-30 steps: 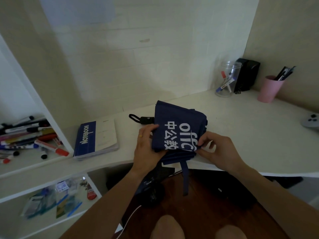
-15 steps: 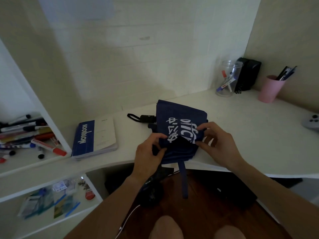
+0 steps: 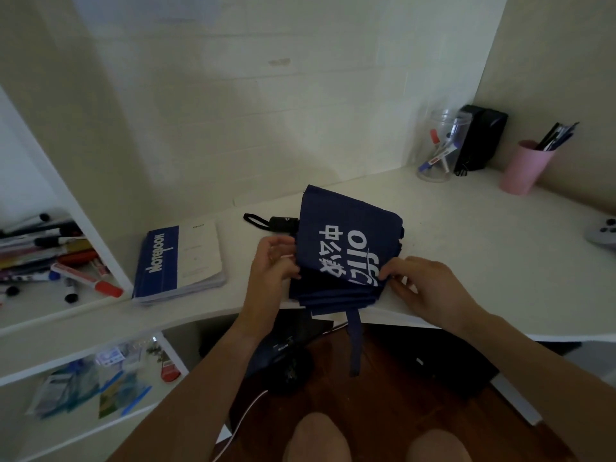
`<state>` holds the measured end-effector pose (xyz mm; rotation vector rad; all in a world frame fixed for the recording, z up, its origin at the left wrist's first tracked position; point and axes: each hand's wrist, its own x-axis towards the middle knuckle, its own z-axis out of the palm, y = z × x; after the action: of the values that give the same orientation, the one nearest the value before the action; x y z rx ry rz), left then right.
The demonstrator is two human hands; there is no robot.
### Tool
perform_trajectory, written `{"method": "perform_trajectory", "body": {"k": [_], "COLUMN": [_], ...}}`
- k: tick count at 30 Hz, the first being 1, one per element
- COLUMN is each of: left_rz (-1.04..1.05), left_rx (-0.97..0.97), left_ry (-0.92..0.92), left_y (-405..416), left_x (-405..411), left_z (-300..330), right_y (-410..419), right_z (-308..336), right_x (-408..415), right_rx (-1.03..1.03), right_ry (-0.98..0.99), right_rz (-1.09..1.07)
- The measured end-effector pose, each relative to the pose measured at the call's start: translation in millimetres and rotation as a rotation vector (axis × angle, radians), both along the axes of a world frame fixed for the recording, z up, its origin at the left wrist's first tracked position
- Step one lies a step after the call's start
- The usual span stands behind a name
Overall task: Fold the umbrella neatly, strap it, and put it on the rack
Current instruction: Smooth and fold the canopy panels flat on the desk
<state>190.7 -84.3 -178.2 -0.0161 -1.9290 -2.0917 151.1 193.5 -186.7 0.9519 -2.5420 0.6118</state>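
Your left hand [image 3: 271,261] is pinching the left edge of the navy fabric folding umbrella with white lettering [image 3: 346,248], which is lying at the front edge of the white bench [image 3: 466,248]. Right hand [image 3: 423,285] grips the pleats at the near right corner. It looks light, floppy and slippery, so I'd pinch the stacked folds, not the dangling navy strap [image 3: 355,345].

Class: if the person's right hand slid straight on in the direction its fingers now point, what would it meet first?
The right hand points leftward, with its fingers already at the navy umbrella fabric. So it would likely meet the umbrella first.
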Motion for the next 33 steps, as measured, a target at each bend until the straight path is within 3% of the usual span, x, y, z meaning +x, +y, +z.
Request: {"method": "perform_trajectory", "body": {"k": [2, 5, 7, 10, 15, 20, 27, 33], "left_rz": [0.064, 0.211, 0.132, -0.077, -0.080, -0.116, -0.105, -0.165], "left_rx": [0.219, 0.142, 0.042, 0.079, -0.032, -0.031, -0.088, -0.161], "left_ry": [-0.192, -0.429, -0.513, -0.559, -0.418, -0.389, -0.330, -0.181], "left_y": [2, -2, -4, -2, 2, 0, 1, -2], "left_x": [-11, -27, -31, -38, -40, -38, -33, -18], "left_z": [11, 18, 22, 26, 12, 11, 11, 16], "right_y": [1, 2, 2, 0, 3, -15, 3, -6], "right_z": [5, 12, 15, 17, 11, 12, 10, 10], "right_x": [-1, 1, 3, 3, 2, 11, 10, 10], "right_rx": [0.000, -0.043, -0.061, -0.061, -0.065, -0.285, -0.012, -0.127], "right_ry": [0.022, 0.064, 0.081, 0.075, 0.021, -0.031, 0.016, 0.001], "right_rz": [0.000, -0.017, -0.010, 0.031, 0.031, 0.013, 0.010, -0.004]}}
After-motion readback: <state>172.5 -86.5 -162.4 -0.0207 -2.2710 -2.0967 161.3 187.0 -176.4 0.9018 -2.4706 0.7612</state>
